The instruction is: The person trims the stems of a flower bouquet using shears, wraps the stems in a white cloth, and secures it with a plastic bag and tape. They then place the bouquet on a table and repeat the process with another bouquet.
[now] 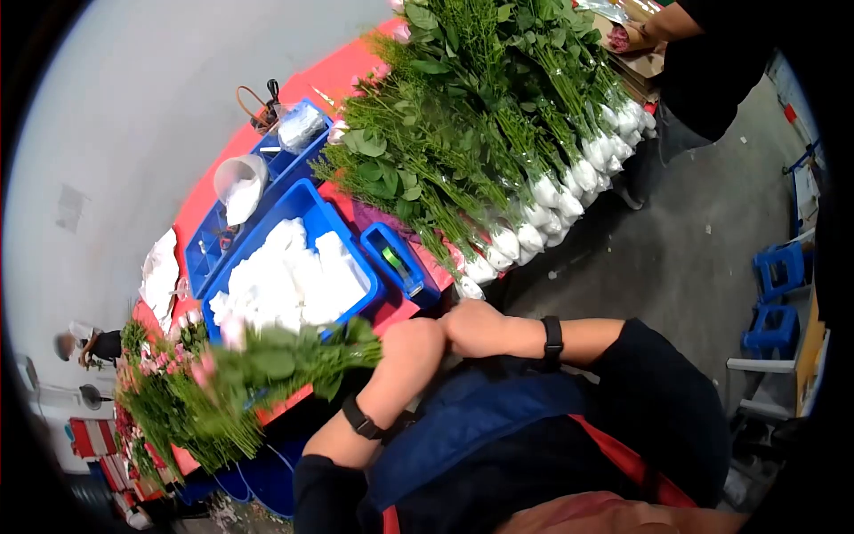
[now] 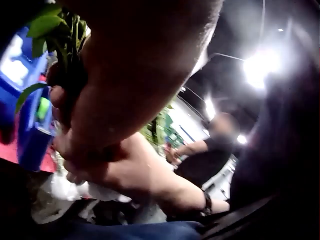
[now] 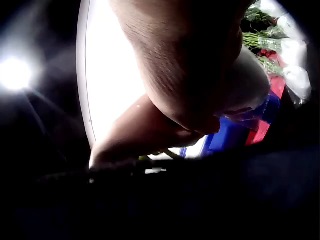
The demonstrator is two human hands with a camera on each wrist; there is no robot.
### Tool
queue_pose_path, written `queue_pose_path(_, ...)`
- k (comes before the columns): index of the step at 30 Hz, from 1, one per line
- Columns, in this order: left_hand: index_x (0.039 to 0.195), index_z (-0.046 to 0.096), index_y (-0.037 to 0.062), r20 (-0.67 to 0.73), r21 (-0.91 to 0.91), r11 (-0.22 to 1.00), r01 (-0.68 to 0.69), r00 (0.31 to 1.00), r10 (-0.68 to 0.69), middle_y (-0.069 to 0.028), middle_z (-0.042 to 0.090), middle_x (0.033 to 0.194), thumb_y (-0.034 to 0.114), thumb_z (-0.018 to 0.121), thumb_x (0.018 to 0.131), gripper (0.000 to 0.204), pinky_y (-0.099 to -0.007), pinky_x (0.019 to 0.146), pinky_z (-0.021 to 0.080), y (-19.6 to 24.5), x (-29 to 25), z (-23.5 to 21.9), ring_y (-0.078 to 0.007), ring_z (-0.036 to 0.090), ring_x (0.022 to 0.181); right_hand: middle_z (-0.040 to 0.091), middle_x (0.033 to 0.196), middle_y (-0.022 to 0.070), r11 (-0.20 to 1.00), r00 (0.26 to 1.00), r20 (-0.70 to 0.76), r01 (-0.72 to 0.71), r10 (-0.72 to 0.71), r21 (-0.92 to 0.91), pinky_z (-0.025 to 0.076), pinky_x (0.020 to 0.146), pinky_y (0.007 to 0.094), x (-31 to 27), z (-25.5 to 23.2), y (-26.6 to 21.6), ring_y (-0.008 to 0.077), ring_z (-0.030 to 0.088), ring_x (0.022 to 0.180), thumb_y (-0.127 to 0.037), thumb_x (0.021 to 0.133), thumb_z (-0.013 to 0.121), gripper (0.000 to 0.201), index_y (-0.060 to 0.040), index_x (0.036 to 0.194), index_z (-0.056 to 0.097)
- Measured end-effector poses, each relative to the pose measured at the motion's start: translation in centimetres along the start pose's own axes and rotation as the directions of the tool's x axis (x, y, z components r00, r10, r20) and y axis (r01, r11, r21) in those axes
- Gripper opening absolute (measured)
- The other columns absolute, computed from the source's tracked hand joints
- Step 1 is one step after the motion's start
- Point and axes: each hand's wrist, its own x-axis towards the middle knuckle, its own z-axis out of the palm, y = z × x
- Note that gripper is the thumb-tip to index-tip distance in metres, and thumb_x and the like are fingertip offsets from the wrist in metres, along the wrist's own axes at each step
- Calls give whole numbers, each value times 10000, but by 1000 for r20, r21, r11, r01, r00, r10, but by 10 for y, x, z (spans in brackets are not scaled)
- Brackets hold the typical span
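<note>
My left hand grips a bunch of roses by its green stems. Its pink blooms and leaves point left in the head view, blurred, over the near side of the table. Close against the left hand is my right hand, its fingers curled at the stem ends. In the right wrist view, a whitish see-through plastic bag bulges from beside the right fingers. The left wrist view shows stems rising out of the left fist. Both hands mostly hide the stem ends.
White pads fill a blue bin on the red table. A blue tape dispenser stands beside it. Bouquets with white-wrapped ends line the right. More loose flowers lie left. Another person's arm is at upper right.
</note>
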Motion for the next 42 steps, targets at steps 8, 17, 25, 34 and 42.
queue_pose_path(8,974,607,99,-583,143,944,-297,746,323,-54,595,1052,153,627,773,209,-469,1067,277,22,45,-103,-259,502,1206,591,700,169,924,494,-826,-372,272,82,456,566,436,-29,-66,76,360,601,670,-278,843,646,215,-69,838,597)
queue_pose_path(17,1056,602,119,-379,-120,979,166,904,-200,-50,587,1075,169,708,723,352,-510,1009,301,-71,-59,-10,-282,504,1167,634,904,180,371,375,-898,-887,230,-276,468,679,443,-49,-160,230,355,594,820,-264,864,641,649,26,1366,351)
queue_pose_path(25,1076,587,94,-306,-403,647,647,571,-762,-101,599,1076,181,712,749,361,-417,872,397,-143,-232,68,-284,552,1052,608,1113,271,594,485,-833,-763,266,-255,495,811,440,-52,-149,368,417,592,971,-343,934,542,486,36,1238,532)
queue_pose_path(34,962,662,33,-249,-673,15,739,-208,-946,-156,679,874,151,619,828,184,-369,730,526,-270,-448,153,-302,666,805,568,1220,263,221,267,-750,-961,605,-164,453,902,477,-11,-168,328,415,568,1066,-498,917,467,587,-42,1276,554)
queue_pose_path(42,1121,645,91,-291,-597,14,802,-200,-936,-166,644,1091,120,517,825,324,-423,896,470,-461,-573,204,-345,599,1036,517,1326,175,350,762,-638,-630,109,-693,428,967,432,129,-87,89,340,508,1190,-373,978,449,512,-11,1340,467)
